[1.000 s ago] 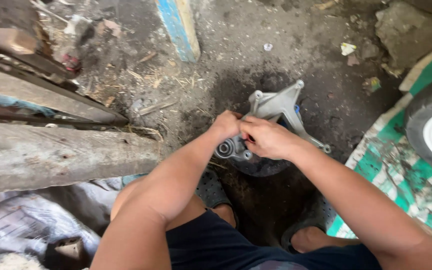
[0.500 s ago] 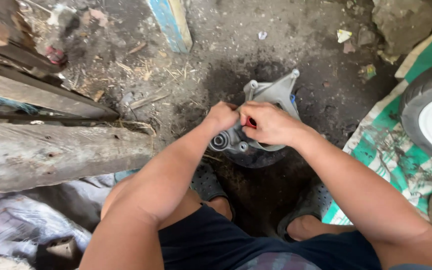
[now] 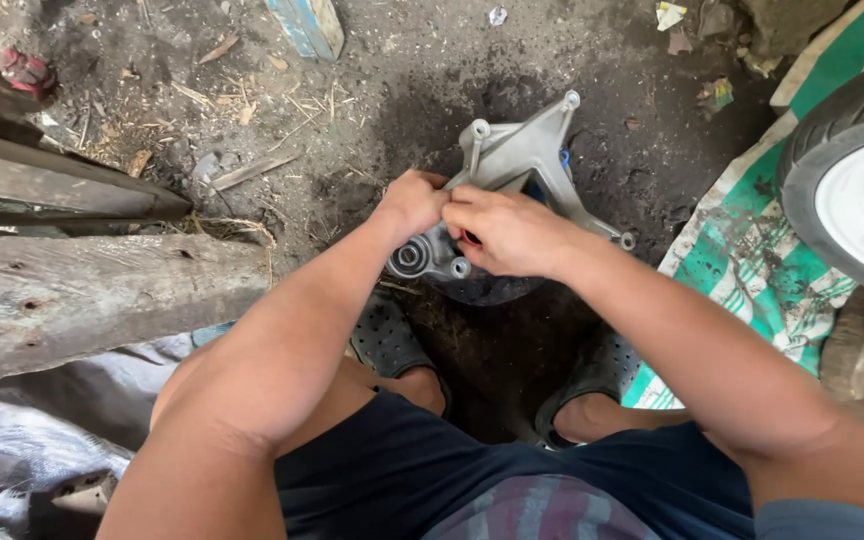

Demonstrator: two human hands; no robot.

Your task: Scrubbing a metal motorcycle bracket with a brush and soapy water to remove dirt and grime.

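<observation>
A cast grey metal engine bracket (image 3: 517, 165) is lying on dark, oil-stained dirt ground (image 3: 402, 80), just ahead of the person's feet in perforated dark rubber sandals (image 3: 387, 340). The part is looking dull and matte, with thin arms spreading out to small round bolt bosses at their tips and, at its near end, a round bearing seat (image 3: 409, 257) with concentric rings beside a smaller hole. The left hand (image 3: 414, 200) is curling closed over the near left edge of the bracket, knuckles up. The right hand (image 3: 507, 232) is pressing down on the middle of the part with fingers bent tight together; a small red thing (image 3: 470, 238) is peeking out beneath them, too hidden to identify. Both hands are touching each other at the thumbs. To the left, rough, weathered wooden beams (image 3: 82, 300) are lying with cracked grain, and dry straw is scattering across the dirt. To the right, a soiled green and white woven sack (image 3: 742, 260) is spreading flat, and a black rubber tyre on a white rim (image 3: 852, 190) is resting over it.
</observation>
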